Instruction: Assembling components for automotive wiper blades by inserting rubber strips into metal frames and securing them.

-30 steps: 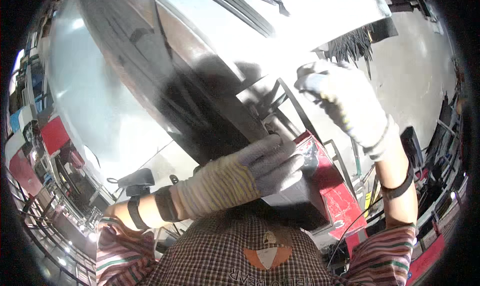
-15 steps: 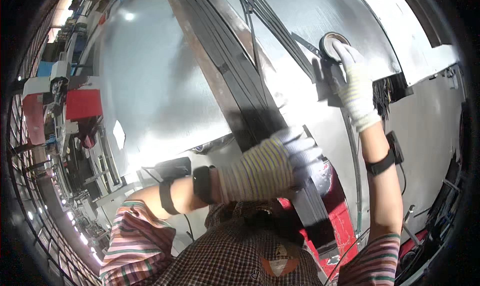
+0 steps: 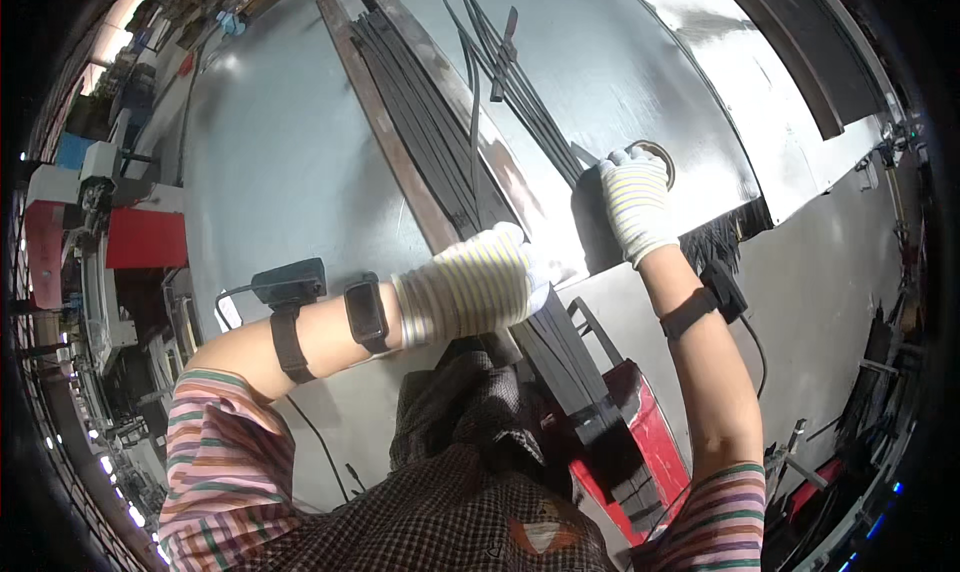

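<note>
My left hand (image 3: 478, 284), in a striped knit glove, reaches across a long bundle of dark flat strips (image 3: 585, 377). Its fingers curl closed over the bundle, though their tips are mostly hidden. Farther to the right, my right hand (image 3: 638, 204), gloved alike, is closed at the rim of a round roll that looks like tape (image 3: 666, 159). The glove covers much of this roll, which is by the near edge of the metal-topped table (image 3: 290, 162). Beyond the left hand, the strips run between two rusty metal rails (image 3: 375, 122).
Thin dark strips (image 3: 530, 102) lie tied together beyond my right hand. A red metal piece (image 3: 650, 422) stands below the bundle's near end. Dark strip ends (image 3: 708, 247) hang at the table's edge. Red and white machinery (image 3: 150, 237) is at the left.
My right hand's fingers, stretched over the roll before, are now curled at its rim. My left hand's fingers have closed more over the strips. The whole view has shifted.
</note>
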{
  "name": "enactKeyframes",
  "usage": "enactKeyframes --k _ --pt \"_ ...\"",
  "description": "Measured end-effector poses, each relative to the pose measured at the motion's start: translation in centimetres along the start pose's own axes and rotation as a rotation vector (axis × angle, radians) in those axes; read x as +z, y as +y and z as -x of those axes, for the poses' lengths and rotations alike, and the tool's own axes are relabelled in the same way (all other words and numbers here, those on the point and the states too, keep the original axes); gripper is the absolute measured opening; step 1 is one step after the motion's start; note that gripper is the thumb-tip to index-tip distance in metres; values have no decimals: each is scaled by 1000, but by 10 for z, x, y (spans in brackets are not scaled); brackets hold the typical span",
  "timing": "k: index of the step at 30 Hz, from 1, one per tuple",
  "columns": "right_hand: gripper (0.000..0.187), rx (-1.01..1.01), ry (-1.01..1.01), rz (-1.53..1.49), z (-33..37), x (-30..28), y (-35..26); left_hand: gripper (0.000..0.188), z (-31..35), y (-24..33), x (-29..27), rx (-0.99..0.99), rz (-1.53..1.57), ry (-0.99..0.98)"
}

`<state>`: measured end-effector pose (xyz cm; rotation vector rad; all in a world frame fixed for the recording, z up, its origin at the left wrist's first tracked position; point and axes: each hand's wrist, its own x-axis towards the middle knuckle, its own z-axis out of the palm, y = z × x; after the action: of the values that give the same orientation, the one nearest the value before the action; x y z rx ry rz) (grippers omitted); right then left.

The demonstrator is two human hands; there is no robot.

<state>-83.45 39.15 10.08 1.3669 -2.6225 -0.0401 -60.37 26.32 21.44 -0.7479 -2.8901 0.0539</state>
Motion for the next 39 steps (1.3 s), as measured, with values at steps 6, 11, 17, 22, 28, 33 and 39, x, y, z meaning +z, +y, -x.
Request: enactKeyframes --k 6,11,17,22,28,33,39 --pt "16 -97 -414 220 -49 -27 -28 12 16 -60 -8 46 146 2" --pt "17 34 -376 101 -56 -11 -22 22 51 -100 22 -47 278 -115" --pt "25 271 -446 -213 -62 -3 -5 20 53 -128 18 23 253 126" --pt "26 353 -136 -788 -51 -35 -16 14 68 -121 51 -63 423 376" --pt "38 443 -245 -1197 0 -142 -90 20 64 -129 41 35 223 306" --pt "43 678 -276 -1579 37 -164 -125 20 67 -122 41 87 211 175" --pt "16 347 -257 -789 50 -161 -135 16 76 -111 59 0 360 300"
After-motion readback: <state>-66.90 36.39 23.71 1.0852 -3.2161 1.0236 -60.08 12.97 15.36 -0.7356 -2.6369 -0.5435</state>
